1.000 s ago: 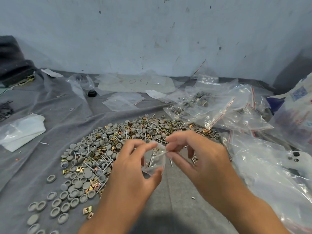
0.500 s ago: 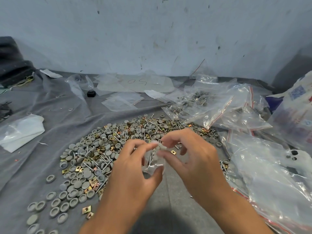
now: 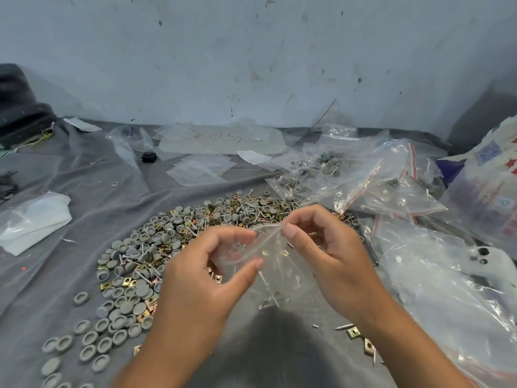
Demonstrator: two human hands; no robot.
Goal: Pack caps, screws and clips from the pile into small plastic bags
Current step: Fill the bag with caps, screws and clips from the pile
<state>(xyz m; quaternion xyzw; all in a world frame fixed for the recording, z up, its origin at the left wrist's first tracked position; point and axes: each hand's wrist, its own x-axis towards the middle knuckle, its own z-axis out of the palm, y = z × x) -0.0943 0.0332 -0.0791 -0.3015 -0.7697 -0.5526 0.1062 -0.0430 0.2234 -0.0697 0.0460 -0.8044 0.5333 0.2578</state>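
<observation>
— Between the two sets of fingertips, what hangs there?

— From the head view, a small clear plastic bag [image 3: 260, 256]. The left hand [image 3: 201, 281] has its thumb and forefinger curled round the near side of the bag's mouth, and the right hand [image 3: 330, 256] pinches the far lip between thumb and forefinger, so the opening is drawn into a narrow loop between them.

— Anything inside it?

— A few screws and what look like small brass clips show through the film below the right thumb. I cannot count them.

— And the stock?

— The pile [image 3: 179, 242] of grey caps, screws and brass clips lies on the grey cloth [image 3: 84, 180], just beyond and to the left of the left fingers. Filled bags [image 3: 363, 177] with red seal strips lie well beyond the right fingers.

— So which step is this?

— I judge the bag is being held open partway through filling, or readied for sealing; I cannot tell which. If filling goes on, the left hand must keep the mouth spread alone while the right lets go and picks from the pile. If it is full, both must press the lips together along the strip.
</observation>
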